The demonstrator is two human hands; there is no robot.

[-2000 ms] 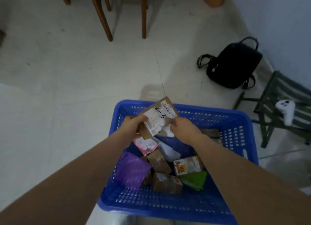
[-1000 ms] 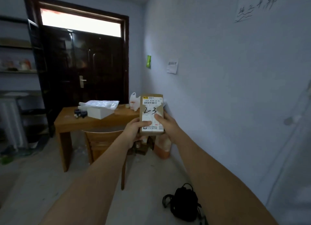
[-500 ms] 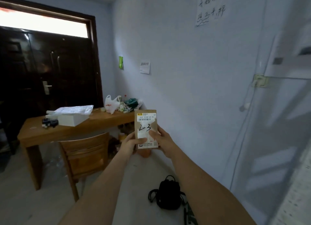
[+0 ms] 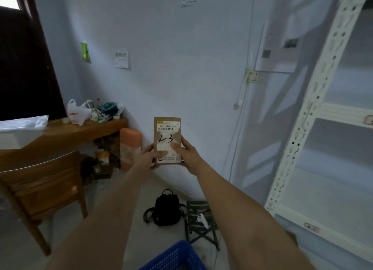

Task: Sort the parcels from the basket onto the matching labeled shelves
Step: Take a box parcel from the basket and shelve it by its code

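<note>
I hold a small brown cardboard parcel (image 4: pixel 167 132) upright in front of me; its white label bears a handwritten "2-3". My left hand (image 4: pixel 149 157) grips its lower left edge with the thumb across the label. My right hand (image 4: pixel 186 154) grips the lower right edge, thumb on the front. A corner of the blue basket (image 4: pixel 173 257) shows at the bottom edge. The white metal shelves (image 4: pixel 314 116) rise at the right, with small labels on their front rails.
A black backpack (image 4: pixel 166 209) lies on the floor by the wall, next to a small green stool (image 4: pixel 199 219) with a white controller on it. A wooden chair (image 4: pixel 40 187) and a cluttered wooden table (image 4: pixel 66 134) stand at the left.
The parcel came up out of the basket in both hands. My view rose from the floor and turned right, bringing the white shelves into sight.
</note>
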